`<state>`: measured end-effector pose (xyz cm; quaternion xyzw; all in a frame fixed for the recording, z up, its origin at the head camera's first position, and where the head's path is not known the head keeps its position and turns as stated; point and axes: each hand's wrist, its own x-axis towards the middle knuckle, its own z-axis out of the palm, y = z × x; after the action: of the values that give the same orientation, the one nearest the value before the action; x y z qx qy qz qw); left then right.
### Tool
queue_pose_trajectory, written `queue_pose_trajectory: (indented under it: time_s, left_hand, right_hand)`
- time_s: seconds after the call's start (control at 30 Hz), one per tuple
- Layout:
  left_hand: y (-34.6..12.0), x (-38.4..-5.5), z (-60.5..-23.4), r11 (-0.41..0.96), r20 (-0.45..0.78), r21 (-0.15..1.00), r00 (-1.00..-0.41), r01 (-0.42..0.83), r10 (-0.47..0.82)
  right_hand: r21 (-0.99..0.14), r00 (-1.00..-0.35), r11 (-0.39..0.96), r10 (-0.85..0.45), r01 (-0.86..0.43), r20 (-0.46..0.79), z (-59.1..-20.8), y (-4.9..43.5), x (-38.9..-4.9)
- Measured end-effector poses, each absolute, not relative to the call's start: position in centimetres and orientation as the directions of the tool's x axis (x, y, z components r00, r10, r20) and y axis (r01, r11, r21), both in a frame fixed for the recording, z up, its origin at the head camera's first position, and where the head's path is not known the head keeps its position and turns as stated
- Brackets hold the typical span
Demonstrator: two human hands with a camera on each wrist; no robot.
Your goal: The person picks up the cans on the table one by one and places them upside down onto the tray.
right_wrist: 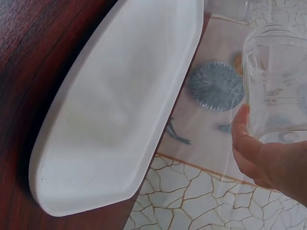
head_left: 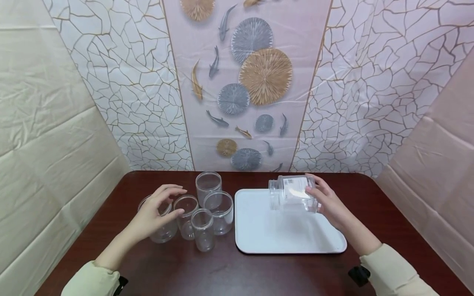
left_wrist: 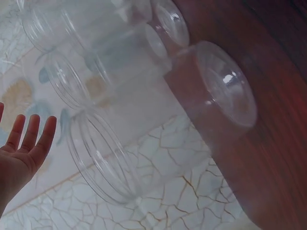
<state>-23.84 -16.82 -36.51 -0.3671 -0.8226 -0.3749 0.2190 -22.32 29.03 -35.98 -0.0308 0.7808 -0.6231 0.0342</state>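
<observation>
My right hand (head_left: 329, 202) grips a clear jar (head_left: 295, 190) by its base end. The jar lies sideways in the air over the white tray (head_left: 259, 242), its mouth towards the left and a white label on its side. At the left, my left hand (head_left: 153, 213) hovers beside and partly in front of a wide clear jar (head_left: 164, 233), fingers spread and loosely bent, holding nothing. In the left wrist view that jar (left_wrist: 225, 88) stands apart from the fingers. Close by is a narrower clear jar (head_left: 187, 224), upright and without a lid.
More clear, lidless jars stand upright between the left hand and the tray: a slim one (head_left: 203, 238) in front, a wide one (head_left: 224, 224) beside the tray, another (head_left: 208, 183) behind. A patterned cloth (head_left: 244, 123) hangs beyond the dark wooden table (head_left: 237, 273).
</observation>
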Motion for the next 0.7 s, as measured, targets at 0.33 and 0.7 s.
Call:
queue_pose_trajectory:
  time_s: [0.33, 0.7]
  left_hand:
    - [-18.5, -24.3, -37.3, 0.542, 0.627, 0.438, -0.676, 0.717, 0.387]
    - [-19.8, -24.7, -37.7, 0.591, 0.604, 0.432, -0.705, 0.681, 0.371]
  right_hand:
    - [-0.960, -0.999, 0.279, -0.050, 0.008, -0.023, -36.2, 30.0, -23.2]
    - [-0.948, -0.999, 0.318, -0.035, 0.001, -0.013, -36.3, 30.7, -23.9]
